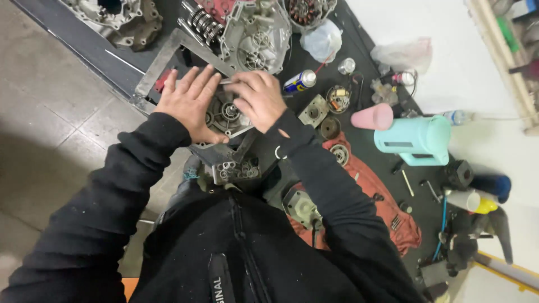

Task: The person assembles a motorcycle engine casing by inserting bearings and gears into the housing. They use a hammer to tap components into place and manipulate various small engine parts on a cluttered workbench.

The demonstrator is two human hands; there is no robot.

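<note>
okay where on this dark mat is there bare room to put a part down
Bare mat shows at the far left, between the grey engine casing and the metal frame. A smaller patch lies between the teal jug and the red cloth. It is crowded around the left hand and right hand on the engine cover, and along the right edge.

Grey metal engine cover (224,115), flat on bench

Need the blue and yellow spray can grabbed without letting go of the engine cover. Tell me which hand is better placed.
Probably the right hand: it lies nearest the blue and yellow spray can, while the left hand lies flat on the grey metal engine cover, farther away.
</note>
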